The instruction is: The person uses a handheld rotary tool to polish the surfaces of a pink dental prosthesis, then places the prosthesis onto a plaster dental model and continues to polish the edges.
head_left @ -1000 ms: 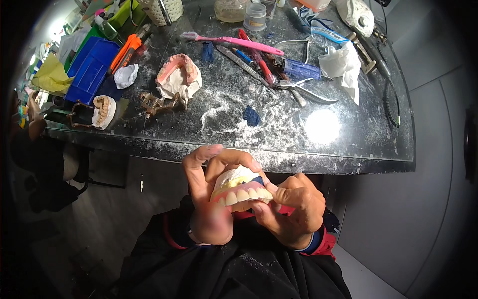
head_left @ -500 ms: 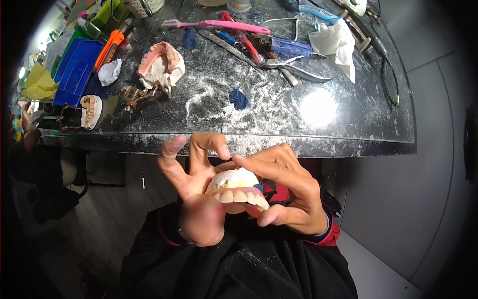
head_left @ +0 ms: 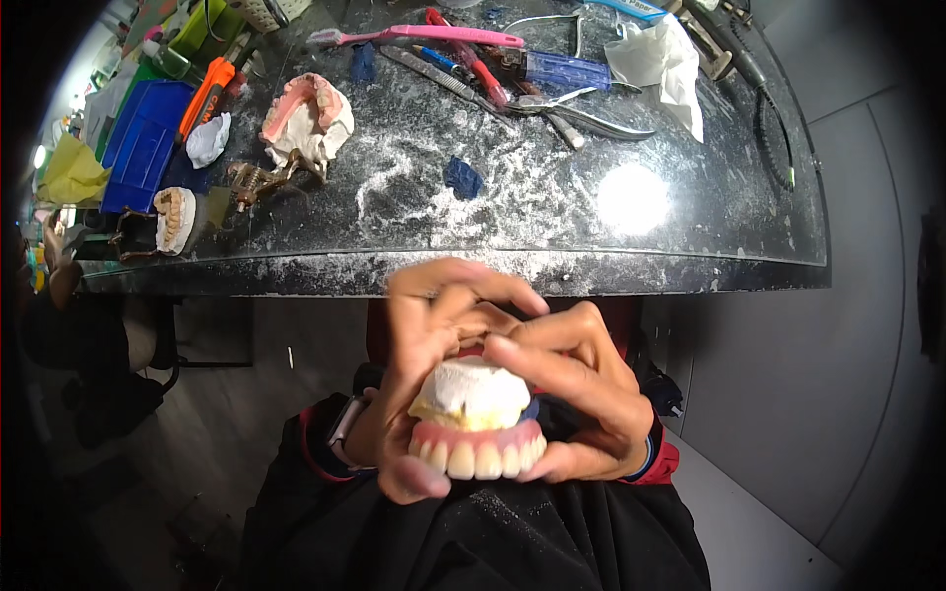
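Over my lap, below the table edge, I hold an upper denture (head_left: 478,456) with pink gum and a row of white teeth facing me. It sits on a white plaster cast (head_left: 473,387) with a yellowish rim. My left hand (head_left: 406,362) is closed round the left side, its thumb by the teeth and its fingers curled behind the cast. My right hand (head_left: 591,394) grips the other side, thumb at the right-hand teeth and a forefinger on top of the cast. A scrap of dark blue film (head_left: 531,408) shows beside the denture, near my right fingers.
White powder covers the dark table (head_left: 719,231). At left stand a denture on plaster (head_left: 310,118), a metal articulator (head_left: 258,184), a toothed cast (head_left: 174,222) and a blue box (head_left: 148,143). Farther back lie a pink toothbrush (head_left: 434,35), pliers (head_left: 601,126), a blue-handled screwdriver (head_left: 567,71) and tissue (head_left: 660,69).
The denture and cast have come lower and tipped, so the front teeth now face me squarely. My left fingers, spread before, have curled in behind the cast. The table looks slightly shifted upward.
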`<state>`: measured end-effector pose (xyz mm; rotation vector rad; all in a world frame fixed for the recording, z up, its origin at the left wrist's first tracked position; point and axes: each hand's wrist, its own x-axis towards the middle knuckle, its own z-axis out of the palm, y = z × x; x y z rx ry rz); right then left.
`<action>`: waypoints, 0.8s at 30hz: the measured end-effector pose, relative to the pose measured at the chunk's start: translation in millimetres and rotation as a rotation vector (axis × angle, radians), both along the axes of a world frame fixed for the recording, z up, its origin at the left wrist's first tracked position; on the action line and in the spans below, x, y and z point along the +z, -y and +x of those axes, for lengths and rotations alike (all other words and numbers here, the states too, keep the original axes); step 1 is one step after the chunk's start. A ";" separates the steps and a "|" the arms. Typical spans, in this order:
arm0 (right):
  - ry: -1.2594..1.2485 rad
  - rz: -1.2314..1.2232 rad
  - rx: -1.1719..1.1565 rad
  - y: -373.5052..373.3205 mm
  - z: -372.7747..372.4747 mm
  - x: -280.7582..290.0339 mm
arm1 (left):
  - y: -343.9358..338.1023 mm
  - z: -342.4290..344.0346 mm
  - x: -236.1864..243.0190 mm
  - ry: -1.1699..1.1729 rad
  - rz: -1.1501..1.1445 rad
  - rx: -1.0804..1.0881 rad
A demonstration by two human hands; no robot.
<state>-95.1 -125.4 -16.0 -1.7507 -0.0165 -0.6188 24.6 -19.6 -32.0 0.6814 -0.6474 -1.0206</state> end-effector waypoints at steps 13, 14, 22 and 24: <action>0.177 -0.295 -0.068 -1.5 2.8 -4.8 | -1.9 26.3 -6.2 0.475 -0.077 -0.189; 0.177 -0.285 -0.062 -1.8 2.1 -4.2 | -2.2 26.0 -6.1 0.525 -0.094 -0.154; 0.075 0.123 0.128 -0.8 -2.8 -13.6 | -1.5 22.8 -8.0 0.676 -0.106 -0.039; 0.186 -0.001 0.191 9.2 0.7 -16.6 | -1.4 21.0 -8.2 0.674 -0.090 -0.035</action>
